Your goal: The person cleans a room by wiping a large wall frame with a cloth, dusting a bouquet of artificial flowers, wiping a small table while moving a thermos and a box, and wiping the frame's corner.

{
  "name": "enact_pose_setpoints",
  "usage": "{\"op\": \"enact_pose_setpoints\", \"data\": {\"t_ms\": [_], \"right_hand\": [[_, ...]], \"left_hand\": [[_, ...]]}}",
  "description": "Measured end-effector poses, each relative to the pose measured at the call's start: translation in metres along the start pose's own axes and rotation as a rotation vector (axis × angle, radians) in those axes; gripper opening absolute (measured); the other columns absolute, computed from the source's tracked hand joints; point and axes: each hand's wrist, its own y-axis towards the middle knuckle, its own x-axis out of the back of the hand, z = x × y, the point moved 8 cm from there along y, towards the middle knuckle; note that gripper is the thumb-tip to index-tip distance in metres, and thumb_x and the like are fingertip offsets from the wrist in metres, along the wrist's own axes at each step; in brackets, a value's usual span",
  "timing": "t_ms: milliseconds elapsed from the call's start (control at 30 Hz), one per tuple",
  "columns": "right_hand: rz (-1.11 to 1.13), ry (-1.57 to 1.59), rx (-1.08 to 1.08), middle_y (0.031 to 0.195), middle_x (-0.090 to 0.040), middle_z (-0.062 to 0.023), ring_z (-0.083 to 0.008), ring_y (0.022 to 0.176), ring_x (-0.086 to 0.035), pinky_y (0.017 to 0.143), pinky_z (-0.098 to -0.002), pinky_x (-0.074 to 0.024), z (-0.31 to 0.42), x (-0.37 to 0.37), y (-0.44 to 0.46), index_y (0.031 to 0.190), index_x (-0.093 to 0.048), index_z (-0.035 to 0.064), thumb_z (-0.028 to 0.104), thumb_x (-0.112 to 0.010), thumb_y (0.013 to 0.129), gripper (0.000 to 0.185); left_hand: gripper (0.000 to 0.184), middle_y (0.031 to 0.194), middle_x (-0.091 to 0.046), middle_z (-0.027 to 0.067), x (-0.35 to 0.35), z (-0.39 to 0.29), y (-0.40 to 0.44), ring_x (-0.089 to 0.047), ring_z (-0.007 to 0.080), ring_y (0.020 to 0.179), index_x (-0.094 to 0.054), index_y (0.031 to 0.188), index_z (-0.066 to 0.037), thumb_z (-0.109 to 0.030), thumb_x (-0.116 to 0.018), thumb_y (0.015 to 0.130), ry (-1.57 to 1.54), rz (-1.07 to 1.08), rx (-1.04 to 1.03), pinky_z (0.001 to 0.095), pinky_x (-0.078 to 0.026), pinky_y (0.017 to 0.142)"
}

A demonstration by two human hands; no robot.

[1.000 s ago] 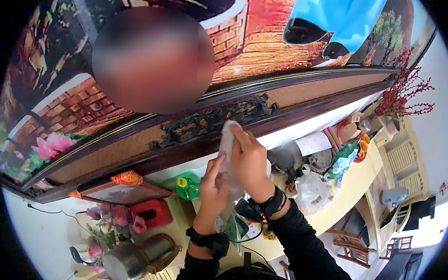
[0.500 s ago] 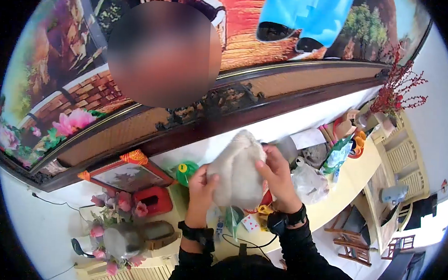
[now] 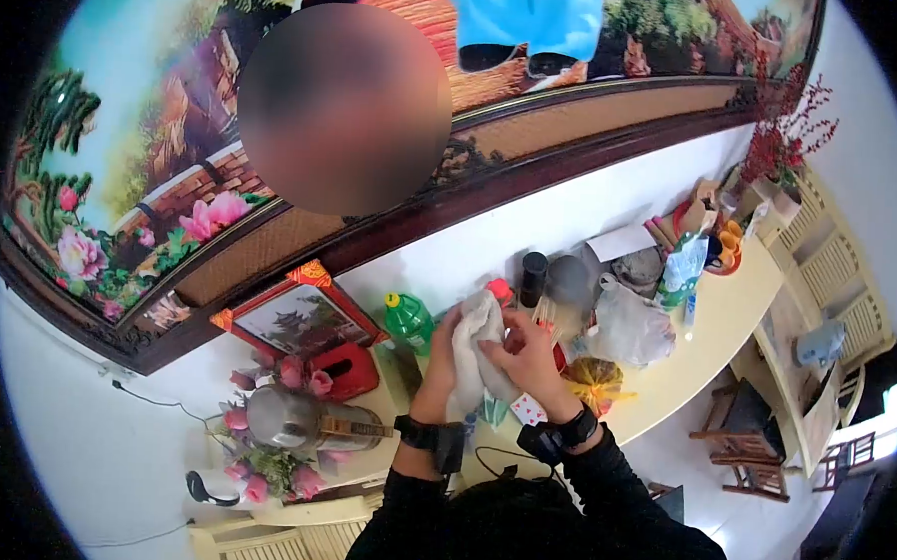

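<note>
A pale grey, soft cloth [image 3: 473, 356] is bunched between my two hands, above the cream table. My left hand [image 3: 439, 368] grips its left side, with the fingers partly hidden behind it. On the right side my right hand [image 3: 531, 358] is closed on the cloth's edge, thumb and fingers bent. Behind my left hand stands a green bottle [image 3: 408, 320] with a yellow cap. A playing card [image 3: 528, 410] lies just below my right hand, near a yellow-tied bag [image 3: 596, 383].
A large framed picture [image 3: 536, 114] spans the wall. The table [image 3: 700, 366] bears a clear plastic bag [image 3: 631, 326], a dark cylinder [image 3: 534, 276] and a metal kettle [image 3: 280, 417]. Nearby are a red tissue box [image 3: 349, 373], pink flowers and a small framed picture [image 3: 302, 319].
The cloth was held edge-on, then spread broad between both hands; now it is folded narrower and lower. My right hand has moved inward. The view has shifted, showing more of the table.
</note>
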Motion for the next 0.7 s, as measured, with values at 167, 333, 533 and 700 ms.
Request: {"op": "enact_pose_setpoints", "data": {"t_ms": [167,333,533,700], "right_hand": [[-0.127,-0.095,0.047,0.07,-0.058,-0.0095,-0.012,0.054,-0.051,0.051,-0.025,-0.042,0.017,0.019,-0.01,0.099,-0.058,0.0,0.013,-0.065,0.069,0.033],[-0.211,-0.189,0.188,0.068,-0.057,-0.0111,-0.0145,0.055,-0.053,0.051,-0.0264,-0.0424,0.03,0.026,-0.022,0.098,-0.059,-0.0002,0.012,-0.063,0.069,0.031],[-0.143,-0.273,0.163,0.077,-0.057,-0.0137,-0.021,0.063,-0.053,0.057,-0.0294,-0.0436,0.031,0.04,-0.021,0.096,-0.061,0.0012,0.009,-0.058,0.067,0.03],[-0.108,-0.574,0.368,0.075,-0.053,-0.0123,-0.0265,0.075,-0.049,0.066,-0.0351,-0.04,0.046,0.041,-0.024,0.097,-0.061,0.0036,0.007,-0.055,0.065,0.033]], "left_hand": [[0.035,0.111,-0.049,0.0082,-0.009,-0.041,-0.029,-0.051,0.0175,0.093,-0.049,0.112,0.001,-0.009,-0.055,0.079,0.578,0.091,-0.511,0.0282,-0.042,0.08],[0.032,0.11,-0.051,0.0086,-0.033,-0.049,-0.051,-0.052,0.0166,0.094,-0.05,0.11,0.003,-0.004,-0.054,0.078,0.661,0.181,-0.534,0.0271,-0.041,0.081],[0.026,0.094,-0.059,0.0076,0.002,-0.065,-0.052,-0.055,0.013,0.084,-0.057,0.098,0.004,0.006,-0.048,0.073,0.497,-0.073,-0.351,0.024,-0.042,0.077],[0.036,0.089,-0.06,0.0062,0.01,-0.096,-0.056,-0.055,0.011,0.082,-0.058,0.097,0.004,0.012,-0.04,0.066,0.662,-0.1,-0.531,0.0221,-0.042,0.074]]}}
